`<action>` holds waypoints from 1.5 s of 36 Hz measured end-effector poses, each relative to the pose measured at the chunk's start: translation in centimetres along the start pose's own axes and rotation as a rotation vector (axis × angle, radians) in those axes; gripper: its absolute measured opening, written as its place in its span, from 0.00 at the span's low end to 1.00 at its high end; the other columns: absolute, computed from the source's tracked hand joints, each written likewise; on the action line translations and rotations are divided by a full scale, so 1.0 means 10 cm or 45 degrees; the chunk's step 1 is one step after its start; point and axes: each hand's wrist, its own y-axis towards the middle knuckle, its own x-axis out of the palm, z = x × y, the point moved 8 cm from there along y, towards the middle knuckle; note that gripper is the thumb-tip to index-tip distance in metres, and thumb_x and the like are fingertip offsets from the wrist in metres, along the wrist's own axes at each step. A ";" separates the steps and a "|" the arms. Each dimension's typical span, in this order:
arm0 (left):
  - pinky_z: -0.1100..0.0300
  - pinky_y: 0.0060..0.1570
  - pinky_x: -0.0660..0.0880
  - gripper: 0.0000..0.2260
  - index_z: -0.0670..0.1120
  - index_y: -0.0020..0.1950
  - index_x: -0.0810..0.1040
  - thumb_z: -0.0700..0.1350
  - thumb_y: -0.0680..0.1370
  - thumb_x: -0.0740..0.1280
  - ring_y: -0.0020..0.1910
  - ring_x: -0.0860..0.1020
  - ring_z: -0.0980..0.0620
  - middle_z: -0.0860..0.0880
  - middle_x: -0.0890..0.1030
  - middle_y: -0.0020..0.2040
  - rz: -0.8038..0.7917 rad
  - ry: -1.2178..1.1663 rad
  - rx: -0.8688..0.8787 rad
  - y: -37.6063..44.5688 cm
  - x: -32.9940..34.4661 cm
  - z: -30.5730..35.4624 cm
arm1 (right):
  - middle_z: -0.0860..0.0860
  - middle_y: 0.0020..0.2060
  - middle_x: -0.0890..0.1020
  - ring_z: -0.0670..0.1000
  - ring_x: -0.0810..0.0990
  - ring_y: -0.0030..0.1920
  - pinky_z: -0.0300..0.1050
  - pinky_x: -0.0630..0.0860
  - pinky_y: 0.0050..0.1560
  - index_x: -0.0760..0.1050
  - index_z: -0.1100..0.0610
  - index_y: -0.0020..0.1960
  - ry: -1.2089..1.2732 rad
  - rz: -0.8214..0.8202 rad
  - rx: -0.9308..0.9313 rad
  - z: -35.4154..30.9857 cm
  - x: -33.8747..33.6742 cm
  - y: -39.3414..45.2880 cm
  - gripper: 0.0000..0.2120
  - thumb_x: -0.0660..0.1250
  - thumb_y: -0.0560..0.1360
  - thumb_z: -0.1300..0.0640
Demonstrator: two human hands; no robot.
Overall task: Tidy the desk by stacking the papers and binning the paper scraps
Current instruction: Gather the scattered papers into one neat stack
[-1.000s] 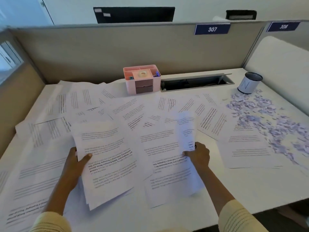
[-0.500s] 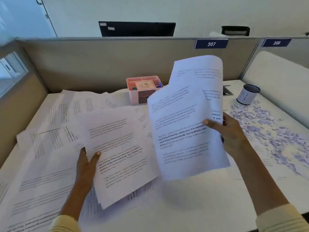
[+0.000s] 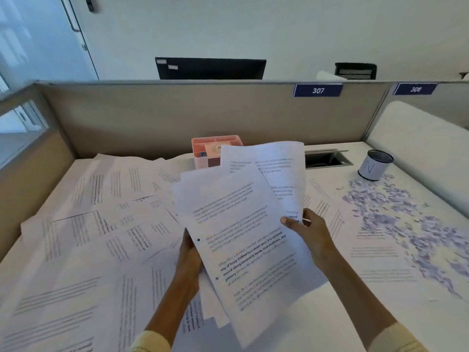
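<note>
Several printed sheets [image 3: 243, 224] are lifted off the desk and fanned together in front of me. My left hand [image 3: 189, 260] grips their left edge from underneath. My right hand [image 3: 308, 231] pinches the right side, thumb on top. Many more printed sheets [image 3: 83, 240] lie spread over the left and middle of the white desk [image 3: 317, 313]. A drift of small pale purple paper scraps [image 3: 396, 214] covers the desk's right side.
A pink desk organiser [image 3: 203, 151] stands at the back, partly hidden by the held sheets. A dark-rimmed white cup [image 3: 375, 165] stands near the scraps, beside an open cable slot [image 3: 327, 158]. Beige partitions [image 3: 177, 115] wall the desk at back and left.
Both hands have lifted their sheets off the desk and brought them together into one fanned bundle. My left hand moved right and up to meet the right hand's sheets.
</note>
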 end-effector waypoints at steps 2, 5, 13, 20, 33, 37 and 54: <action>0.47 0.45 0.81 0.15 0.53 0.64 0.74 0.43 0.79 0.66 0.50 0.83 0.48 0.47 0.83 0.55 0.001 0.002 -0.014 -0.02 0.04 -0.02 | 0.56 0.48 0.84 0.60 0.84 0.47 0.60 0.80 0.51 0.77 0.58 0.53 0.085 -0.047 0.051 0.04 -0.02 0.03 0.17 0.76 0.67 0.58; 0.55 0.37 0.81 0.11 0.51 0.61 0.75 0.42 0.79 0.65 0.45 0.84 0.49 0.46 0.84 0.51 0.018 -0.036 -0.046 -0.05 0.09 -0.06 | 0.59 0.50 0.84 0.62 0.83 0.48 0.62 0.79 0.52 0.76 0.62 0.58 0.203 -0.242 0.119 0.07 0.01 0.06 0.19 0.74 0.69 0.62; 0.43 0.52 0.77 0.25 0.50 0.55 0.79 0.67 0.76 0.54 0.48 0.81 0.43 0.41 0.83 0.49 0.068 -0.352 -0.194 -0.11 0.25 -0.15 | 0.57 0.50 0.83 0.60 0.82 0.50 0.60 0.79 0.51 0.71 0.52 0.61 0.111 -0.132 0.005 0.09 -0.15 0.21 0.29 0.77 0.64 0.66; 0.40 0.63 0.70 0.45 0.52 0.67 0.72 0.78 0.58 0.58 0.61 0.77 0.42 0.42 0.78 0.63 -0.126 -0.356 -0.087 -0.16 0.45 -0.05 | 0.51 0.51 0.84 0.55 0.84 0.45 0.56 0.82 0.47 0.71 0.51 0.62 0.035 -0.121 -0.126 -0.09 -0.21 0.24 0.27 0.76 0.67 0.62; 0.48 0.53 0.79 0.20 0.39 0.62 0.78 0.37 0.70 0.73 0.55 0.81 0.43 0.43 0.83 0.56 0.019 -0.141 0.242 -0.10 0.48 0.47 | 0.52 0.49 0.84 0.59 0.83 0.49 0.58 0.80 0.52 0.77 0.56 0.56 0.053 -0.217 -0.253 -0.31 -0.28 0.33 0.16 0.74 0.70 0.55; 0.51 0.50 0.80 0.17 0.39 0.56 0.80 0.36 0.68 0.75 0.54 0.81 0.43 0.45 0.83 0.55 -0.009 -0.119 0.365 -0.13 0.55 0.78 | 0.52 0.53 0.83 0.54 0.81 0.53 0.49 0.80 0.52 0.76 0.56 0.58 0.033 -0.300 -0.295 -0.44 -0.26 0.32 0.24 0.78 0.64 0.57; 0.42 0.55 0.77 0.21 0.47 0.54 0.82 0.51 0.64 0.78 0.52 0.81 0.44 0.50 0.84 0.52 -0.125 0.270 0.177 -0.17 0.55 0.23 | 0.50 0.52 0.83 0.51 0.81 0.54 0.57 0.77 0.58 0.80 0.50 0.56 -0.280 -0.344 -0.108 0.48 -0.17 0.31 0.28 0.77 0.58 0.42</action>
